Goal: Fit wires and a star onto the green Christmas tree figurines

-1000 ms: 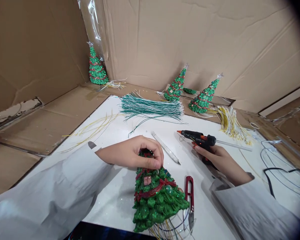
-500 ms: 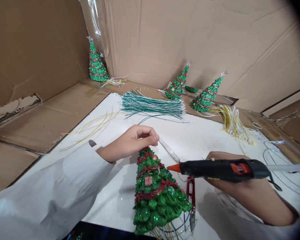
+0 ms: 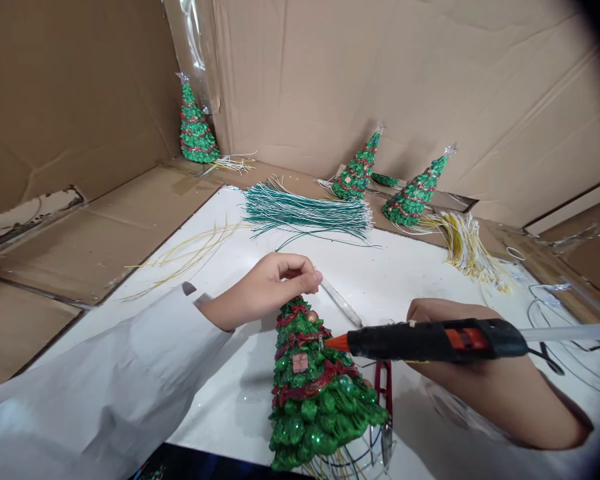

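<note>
A small green Christmas tree figurine (image 3: 313, 413) with red garland, glitter and a pink gift lies tilted on the table, wires trailing from its base. My left hand (image 3: 267, 287) is closed around its tip, which the fingers hide. In my right hand (image 3: 470, 387) is a black hot glue gun (image 3: 410, 341), its orange nozzle at the tree's right side, close to a small pale bit on the garland. A translucent glue stick (image 3: 570, 333) sticks out of the gun's rear. Red-handled snips (image 3: 384, 393) lie behind the tree's lower right edge.
Behind the white tabletop (image 3: 230, 393) lies a bundle of green wires (image 3: 307, 210). Yellow wires (image 3: 195, 250) lie at left, a yellow-white bundle (image 3: 470, 247) at right. Trees (image 3: 197, 137) stand along the cardboard wall (image 3: 380, 60). A pale thin stick (image 3: 343, 301) lies near my left fingertips.
The glue gun has moved slightly left and down, its nozzle now closer to the garland. My left hand stays at the tree's tip.
</note>
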`<act>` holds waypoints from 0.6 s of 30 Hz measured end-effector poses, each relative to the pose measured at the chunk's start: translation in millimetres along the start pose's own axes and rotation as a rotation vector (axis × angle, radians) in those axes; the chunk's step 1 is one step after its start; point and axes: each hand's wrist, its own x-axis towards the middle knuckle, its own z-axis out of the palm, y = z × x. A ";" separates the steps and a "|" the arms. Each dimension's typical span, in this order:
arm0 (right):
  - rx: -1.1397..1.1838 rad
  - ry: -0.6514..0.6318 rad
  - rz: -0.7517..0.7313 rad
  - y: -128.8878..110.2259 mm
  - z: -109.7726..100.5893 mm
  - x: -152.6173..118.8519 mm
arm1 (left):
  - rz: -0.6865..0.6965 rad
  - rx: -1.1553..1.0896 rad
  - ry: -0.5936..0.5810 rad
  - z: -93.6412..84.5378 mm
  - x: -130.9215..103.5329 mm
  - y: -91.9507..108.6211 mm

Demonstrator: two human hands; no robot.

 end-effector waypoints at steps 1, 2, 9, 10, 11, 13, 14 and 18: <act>-0.001 -0.003 -0.005 -0.6 -0.3 0.3 | -0.002 -0.005 0.017 0.3 -0.3 0.1; 0.000 -0.005 -0.008 -1.3 -0.4 0.7 | -0.004 -0.012 0.032 0.5 -0.6 0.2; -0.012 0.020 -0.021 -4.8 0.1 4.2 | -0.015 -0.048 0.086 1.1 -2.1 2.1; -0.020 0.023 -0.018 -5.0 0.2 4.2 | -0.017 -0.049 0.085 1.3 -2.0 1.9; -0.024 0.022 -0.014 -5.1 0.4 4.1 | -0.020 -0.048 0.083 1.5 -1.8 1.6; -0.026 0.017 -0.013 -5.2 0.7 3.3 | -0.027 -0.046 0.077 1.8 -1.7 0.7; -0.027 0.013 -0.016 -5.2 0.8 2.8 | -0.029 -0.045 0.074 1.9 -1.6 0.3; -0.028 0.010 -0.038 -6.2 0.8 1.1 | -0.032 -0.043 0.070 1.9 -1.3 -0.6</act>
